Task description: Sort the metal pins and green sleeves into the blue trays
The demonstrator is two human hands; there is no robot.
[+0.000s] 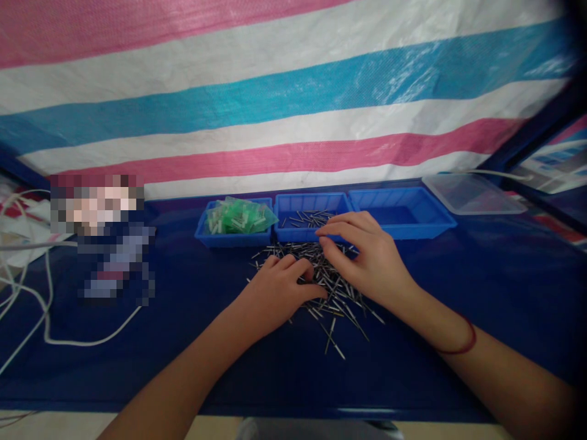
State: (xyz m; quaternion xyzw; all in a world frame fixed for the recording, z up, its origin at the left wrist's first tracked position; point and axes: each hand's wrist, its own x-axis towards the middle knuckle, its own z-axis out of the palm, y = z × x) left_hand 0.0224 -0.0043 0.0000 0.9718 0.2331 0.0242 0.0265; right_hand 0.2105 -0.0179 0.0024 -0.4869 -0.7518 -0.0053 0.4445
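A loose heap of thin metal pins [337, 293] lies on the dark blue table [192, 366], in front of three blue trays. My left hand [279, 293] rests on the heap's left side with its fingers curled onto the pins. My right hand [367, 256] lies over the heap's far right part, its fingers stretched out leftward and pressed on the pins. The middle tray [287, 214] holds a few pins. The left tray [204, 235] holds green parts in a clear bag [238, 215]. The right tray [403, 211] looks empty.
A clear plastic lid [472, 194] lies at the back right. White cables [46, 305] loop over the table's left side beside a blurred-out object. A striped pink, white and blue tarp [293, 91] hangs behind the trays. The table's front edge runs near me.
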